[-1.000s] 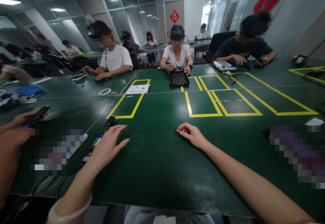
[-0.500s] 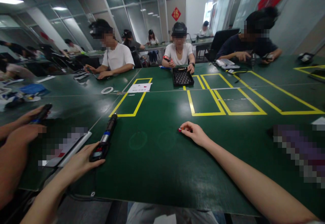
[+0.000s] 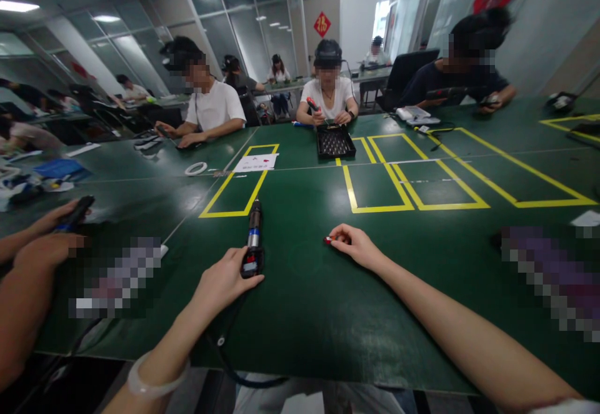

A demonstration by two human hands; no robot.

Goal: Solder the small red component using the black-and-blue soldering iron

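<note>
My left hand grips the rear end of a black electric screwdriver that lies on the green table, its tip pointing away from me. A cable runs from it over the near table edge. My right hand rests on the table to the right, fingers pinched on a small red and white object.
Yellow tape rectangles mark the table's middle. A black tray sits before a person opposite. A white paper and a tape ring lie far left. Another person's hands with a dark tool work at my left.
My left hand took hold of the screwdriver at the left and has slid it right, toward the table's middle. My right hand has stayed on the small red object.
</note>
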